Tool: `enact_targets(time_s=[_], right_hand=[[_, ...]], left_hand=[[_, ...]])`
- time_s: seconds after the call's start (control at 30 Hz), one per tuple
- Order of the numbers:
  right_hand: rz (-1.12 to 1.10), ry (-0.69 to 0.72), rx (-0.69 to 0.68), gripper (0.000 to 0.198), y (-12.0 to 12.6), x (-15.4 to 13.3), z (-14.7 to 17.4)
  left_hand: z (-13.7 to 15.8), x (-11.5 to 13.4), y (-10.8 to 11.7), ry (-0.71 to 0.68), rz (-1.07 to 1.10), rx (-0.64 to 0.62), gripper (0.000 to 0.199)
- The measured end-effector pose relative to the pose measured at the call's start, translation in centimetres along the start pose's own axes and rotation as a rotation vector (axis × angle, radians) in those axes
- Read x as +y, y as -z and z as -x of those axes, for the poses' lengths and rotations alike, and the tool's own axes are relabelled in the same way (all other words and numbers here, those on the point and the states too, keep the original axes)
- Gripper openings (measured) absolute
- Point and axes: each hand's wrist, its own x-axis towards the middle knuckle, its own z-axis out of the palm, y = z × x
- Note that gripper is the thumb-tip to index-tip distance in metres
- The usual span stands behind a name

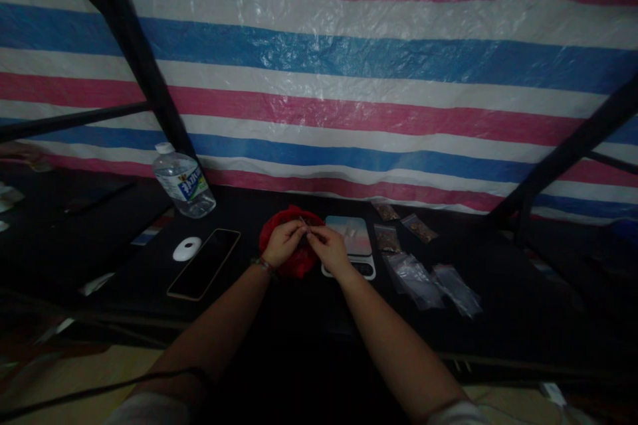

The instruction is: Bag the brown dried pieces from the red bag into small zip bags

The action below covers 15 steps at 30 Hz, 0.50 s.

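Note:
Over a red plastic bag (299, 267) on the black table, my left hand (284, 243) and my right hand (329, 247) meet fingertip to fingertip. Both are closed in a pinch around something small and thin, too dim to name. Brownish contents show faintly inside the bag behind my fingers. Just right of my right hand sits a digital scale (357, 238) with a pale, shiny platform and a dark display. Beyond it lie zip bags with brown bits, one of them a filled zip bag (387, 238). Nearer are flat clear zip bags (416, 281).
Left of the red bag lie a smartphone (205, 264) and a white rounded case (187, 249). A clear plastic bottle (184, 180) stands behind them by a black metal post (144, 73). A striped plastic sheet (349, 106) hangs at the back. Another person's hand (24, 154) shows far left.

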Motion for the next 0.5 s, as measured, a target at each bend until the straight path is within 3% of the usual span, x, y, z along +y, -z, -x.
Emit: enact_targets(time_s=[0.3,0.5], right_hand=[[-0.060,-0.136,0.027,0.020,0.09,0.29,-0.19],[0.083,-0.165,0.037,0.017,0.20,-0.18,-0.13]], left_hand=[[-0.10,-0.19,-0.07,-0.041,-0.110,-0.024,0.027],[-0.04,0.62,-0.04,-0.072,-0.141,-0.032,0.025]])
